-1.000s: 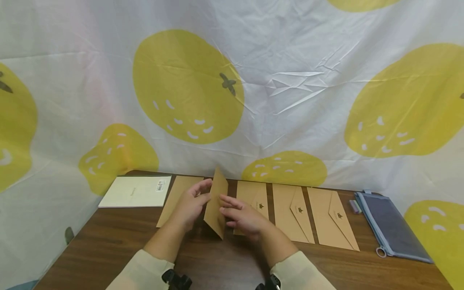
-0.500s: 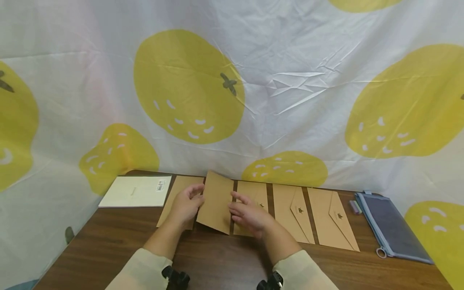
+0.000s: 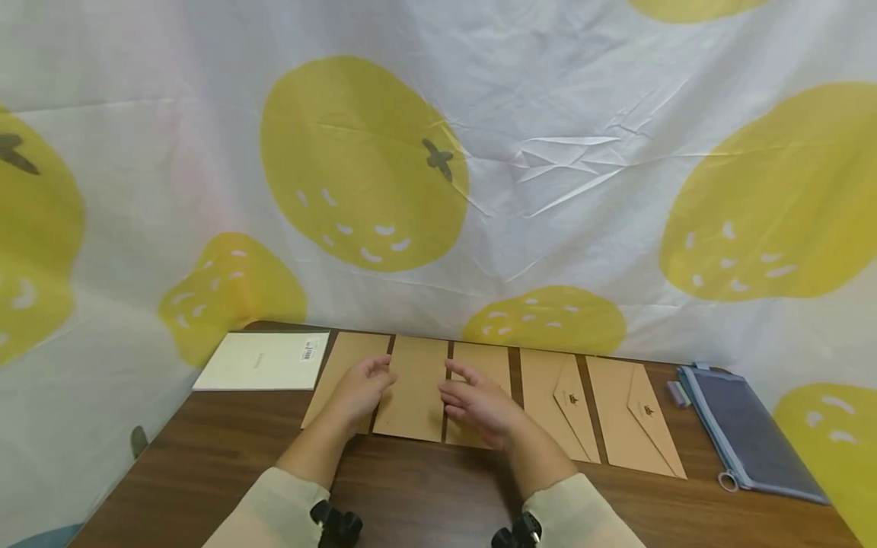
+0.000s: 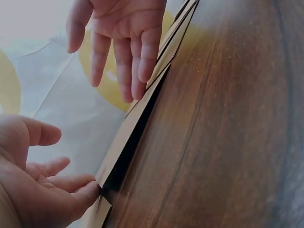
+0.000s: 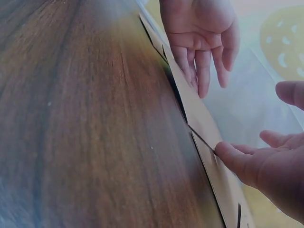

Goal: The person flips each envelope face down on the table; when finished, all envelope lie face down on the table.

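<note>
A brown kraft envelope (image 3: 413, 392) lies between my two hands, plain face up. Its near edge stands slightly off the table in the left wrist view, with a dark gap under it. At its left edge is my left hand (image 3: 361, 391), fingers loosely bent and fingertips close to the paper; whether they touch is unclear. My right hand (image 3: 483, 407) hovers over the envelope to the right (image 3: 481, 356), fingers spread and relaxed, partly covering it. Neither hand grips anything. Another plain-faced envelope (image 3: 346, 365) lies partly under my left hand.
Two more envelopes, flap side up with crown marks, lie rightward: one (image 3: 544, 396) and the outermost (image 3: 620, 411). A white booklet or pad (image 3: 263, 361) lies far left. At right are a blue zip pouch (image 3: 754, 434) and a small eraser-like block (image 3: 678, 393). A patterned curtain (image 3: 548, 213) hangs behind.
The envelope between my hands stood upright on edge, then tipped down to the right and now lies almost flat, plain face up. My hands have moved slightly apart and released it.
</note>
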`<state>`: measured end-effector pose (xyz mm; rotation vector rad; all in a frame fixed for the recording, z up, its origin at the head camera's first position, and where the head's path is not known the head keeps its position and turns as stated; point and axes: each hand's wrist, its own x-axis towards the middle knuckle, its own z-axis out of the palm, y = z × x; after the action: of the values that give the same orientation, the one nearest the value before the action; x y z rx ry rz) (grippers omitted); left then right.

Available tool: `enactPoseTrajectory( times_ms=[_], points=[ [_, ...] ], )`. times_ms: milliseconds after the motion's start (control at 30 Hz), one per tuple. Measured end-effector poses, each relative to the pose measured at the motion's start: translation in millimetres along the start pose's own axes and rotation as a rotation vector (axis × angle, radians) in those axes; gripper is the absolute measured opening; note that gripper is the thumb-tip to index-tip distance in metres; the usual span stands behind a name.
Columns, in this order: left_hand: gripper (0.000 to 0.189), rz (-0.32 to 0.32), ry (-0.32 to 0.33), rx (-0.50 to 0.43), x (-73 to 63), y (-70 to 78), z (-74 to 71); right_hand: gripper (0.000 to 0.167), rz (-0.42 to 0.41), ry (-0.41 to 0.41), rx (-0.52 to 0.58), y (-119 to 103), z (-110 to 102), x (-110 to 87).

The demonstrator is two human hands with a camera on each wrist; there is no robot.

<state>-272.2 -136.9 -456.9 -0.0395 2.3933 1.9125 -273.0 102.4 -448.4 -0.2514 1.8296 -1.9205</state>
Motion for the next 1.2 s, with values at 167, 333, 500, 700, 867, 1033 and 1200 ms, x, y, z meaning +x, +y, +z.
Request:
enactPoseTrajectory(
  times_ms=[167,333,500,700,867,1033,1200],
  points=[
    [0.059,0.005,0.0,-0.003,-0.5,5.9,0.0,0.068,-0.054,0.075,0.015,-7.8,-13.6,0.4],
    [0.054,0.058,0.035,-0.046,0.0,23.6,1.8,0.059,-0.134,0.142,-0.027,-27.1,-36.0,-12.6],
    [0.055,0.08,-0.014,-0.12,0.2,33.7,16.6,0.058,-0.124,0.15,-0.071,-30.9,-52.5,-27.1],
    [0.056,0.073,-0.067,-0.153,8.2,35.4,43.6,0.062,-0.115,0.167,-0.109,-24.9,-76.6,-41.5],
    [0.055,0.069,-0.102,-0.163,13.3,41.4,70.9,0.059,-0.099,0.247,-0.137,-17.9,-99.2,-50.6],
    [0.054,0.054,-0.101,-0.167,15.1,42.2,86.9,0.057,-0.085,0.27,-0.1,-10.9,-110.7,-50.2],
    [0.053,0.019,-0.128,-0.163,12.9,35.6,89.1,0.065,-0.05,0.236,-0.041,-5.7,-111.2,-49.7]
  ],
)
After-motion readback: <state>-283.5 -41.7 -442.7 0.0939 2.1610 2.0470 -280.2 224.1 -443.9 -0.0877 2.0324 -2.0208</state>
